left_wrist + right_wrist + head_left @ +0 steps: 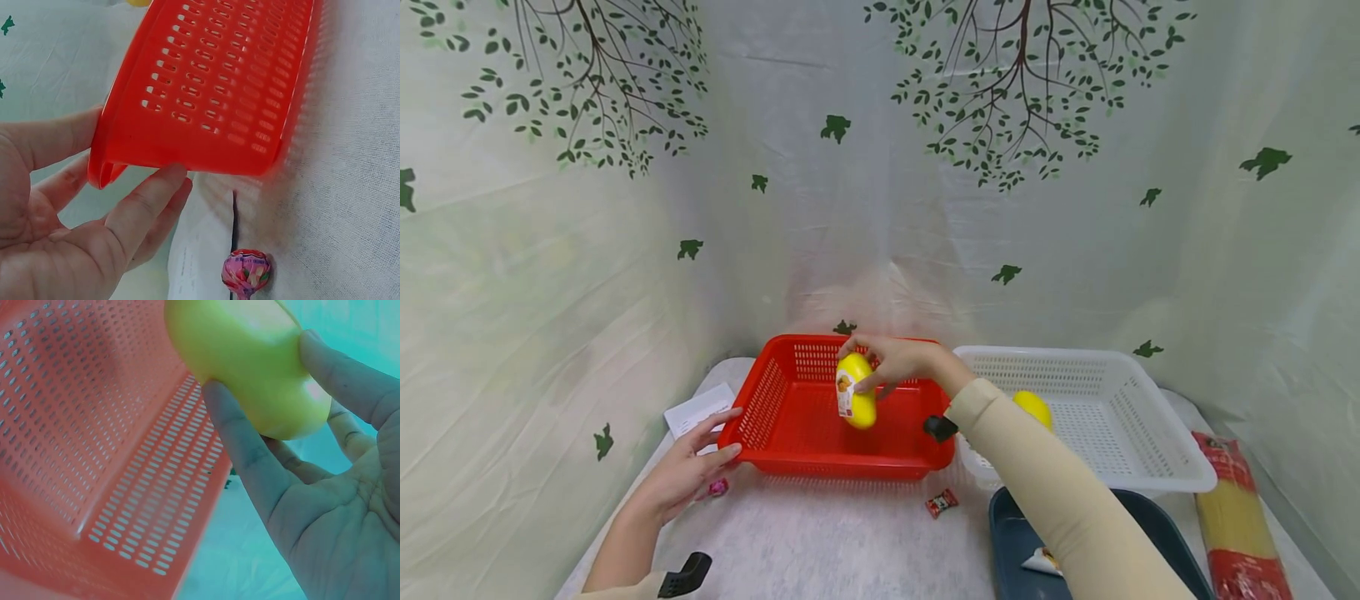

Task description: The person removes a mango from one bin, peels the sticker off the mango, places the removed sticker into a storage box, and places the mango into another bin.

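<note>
1. Yellow and smooth-looking, the labelled capsule (859,410) is over the red basket (835,467), pinched between thumb and fingers of the right hand (904,363).
2. The left hand (687,472) grips the basket's near left corner.
3. That rounded shell could slip if the pinch loosens, as mostly fingertips seem to bear on it; dropped, it might roll.
4. A tug by the left hand could drag the basket, perhaps nudging the pink lollipop (246,272) just beside it.
5. A lowered right sleeve (1060,483) could catch the white basket (1157,482) at right.
</note>
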